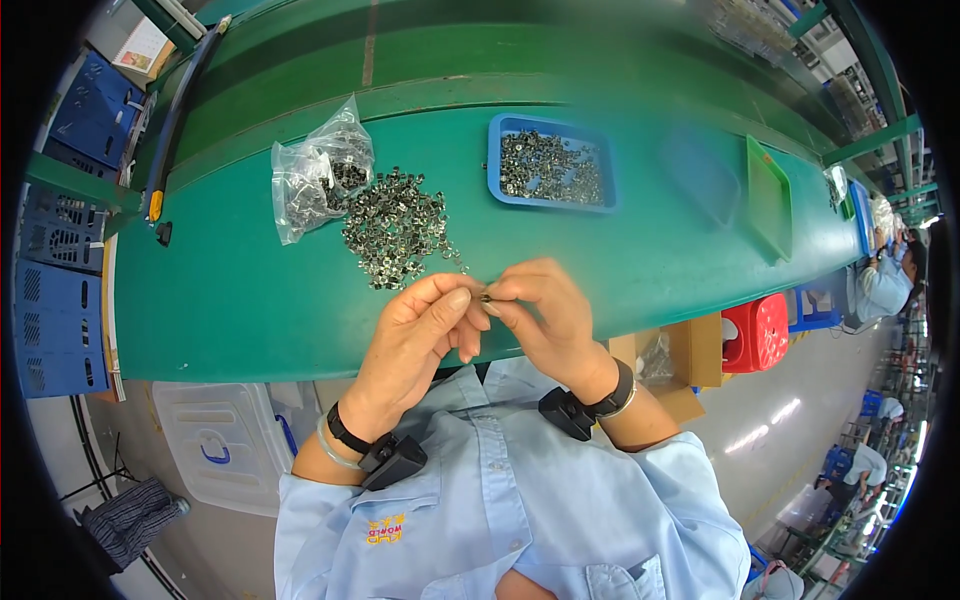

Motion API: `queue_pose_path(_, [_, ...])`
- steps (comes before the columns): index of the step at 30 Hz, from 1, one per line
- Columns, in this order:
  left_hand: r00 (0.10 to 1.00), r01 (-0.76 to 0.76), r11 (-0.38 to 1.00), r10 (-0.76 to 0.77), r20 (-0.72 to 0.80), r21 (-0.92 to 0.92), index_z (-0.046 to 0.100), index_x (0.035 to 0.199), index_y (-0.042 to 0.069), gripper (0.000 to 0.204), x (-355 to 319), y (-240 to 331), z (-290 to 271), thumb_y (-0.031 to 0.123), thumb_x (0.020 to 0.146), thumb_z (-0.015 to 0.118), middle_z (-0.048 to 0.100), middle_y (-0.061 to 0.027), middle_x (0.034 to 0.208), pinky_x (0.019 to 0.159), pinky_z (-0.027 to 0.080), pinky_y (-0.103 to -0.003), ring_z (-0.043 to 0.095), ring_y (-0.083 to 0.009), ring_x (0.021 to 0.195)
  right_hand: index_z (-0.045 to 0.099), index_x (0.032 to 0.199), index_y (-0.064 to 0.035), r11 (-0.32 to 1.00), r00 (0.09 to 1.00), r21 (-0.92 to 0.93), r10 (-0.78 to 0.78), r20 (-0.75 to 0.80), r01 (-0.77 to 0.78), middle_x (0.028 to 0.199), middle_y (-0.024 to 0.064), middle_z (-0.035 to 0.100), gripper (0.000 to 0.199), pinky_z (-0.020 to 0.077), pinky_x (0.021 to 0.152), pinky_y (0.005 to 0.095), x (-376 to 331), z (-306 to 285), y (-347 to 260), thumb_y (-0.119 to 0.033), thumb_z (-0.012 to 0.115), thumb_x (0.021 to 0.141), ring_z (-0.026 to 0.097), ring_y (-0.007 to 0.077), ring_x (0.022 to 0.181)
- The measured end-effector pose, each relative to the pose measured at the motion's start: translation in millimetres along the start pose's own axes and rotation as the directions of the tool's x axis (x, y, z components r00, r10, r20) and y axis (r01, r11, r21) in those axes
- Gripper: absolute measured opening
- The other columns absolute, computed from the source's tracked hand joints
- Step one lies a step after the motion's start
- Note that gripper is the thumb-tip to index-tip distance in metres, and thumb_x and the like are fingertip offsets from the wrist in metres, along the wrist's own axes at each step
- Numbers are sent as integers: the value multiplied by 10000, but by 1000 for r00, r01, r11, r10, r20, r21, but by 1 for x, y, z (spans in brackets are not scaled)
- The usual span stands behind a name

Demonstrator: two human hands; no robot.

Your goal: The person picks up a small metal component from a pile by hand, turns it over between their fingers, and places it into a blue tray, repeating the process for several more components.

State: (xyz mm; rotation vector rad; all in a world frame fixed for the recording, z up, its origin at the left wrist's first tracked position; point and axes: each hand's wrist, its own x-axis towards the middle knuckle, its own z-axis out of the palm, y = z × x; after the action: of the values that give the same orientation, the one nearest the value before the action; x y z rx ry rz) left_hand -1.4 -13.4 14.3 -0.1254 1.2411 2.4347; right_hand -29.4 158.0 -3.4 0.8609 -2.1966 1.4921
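Note:
Fingertips of my left hand (432,322) and my right hand (545,315) meet over the table's near edge. Between them is a small dark metal part (485,297), pinched by both hands and mostly covered by the fingers. Just beyond my left hand, a heap of small shiny metal parts (395,228) lies loose on the green table (250,310). The heap spreads from the mouth of a clear plastic bag (300,190), which holds more of them. Farther back, right of the heap, a blue tray (550,204) contains many similar small parts.
A green tray (768,200) sits at the table's right. Below the edge are an open cardboard box (697,352), a red stool (757,333) and a clear lidded bin (215,440). Blue crates (62,330) stack at the left. A person (885,280) works at the far right.

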Motion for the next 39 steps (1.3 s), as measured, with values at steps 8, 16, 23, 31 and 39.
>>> queue_pose_path(8, [1000,-24,995,26,-17,101,565,1036,18,168,4,-4,-1,148,930,560,628,-61,825,563,453,-208,558,-89,639,568,947,-87,999,1000,-41,-16,0,16,858,56,601,246,441,667,334,0,1,2,-23,696,747,580,224,776])
queue_pose_path(16, [999,-19,995,23,-43,102,564,1014,19,159,2,-1,4,156,932,560,623,-56,814,559,449,-207,553,-84,636,589,939,-75,998,998,-45,-33,50,35,883,63,602,246,470,666,320,0,-5,3,-9,714,738,580,229,806])
queue_pose_path(23, [999,-17,995,22,-45,101,551,1003,23,148,2,-3,3,148,924,565,626,-64,800,539,438,-230,560,-114,626,582,918,-83,997,998,-66,-49,36,51,863,34,605,216,433,666,330,1,-2,3,-33,699,743,581,211,774])
queue_pose_path(31, [1000,-2,999,3,-9,45,555,976,32,130,3,-5,-1,155,932,561,642,-65,837,549,440,-210,560,-88,640,578,940,-78,1000,1000,13,-2,21,1,860,45,603,236,450,671,334,-1,-3,-1,-31,701,744,586,222,785])
queue_pose_path(39, [996,9,996,-1,89,-91,545,946,47,112,6,-10,-3,150,920,581,642,-66,833,542,435,-212,559,-88,636,587,915,-70,995,998,95,11,62,-17,879,59,620,213,472,694,324,-4,-6,-1,-21,704,743,586,234,819])
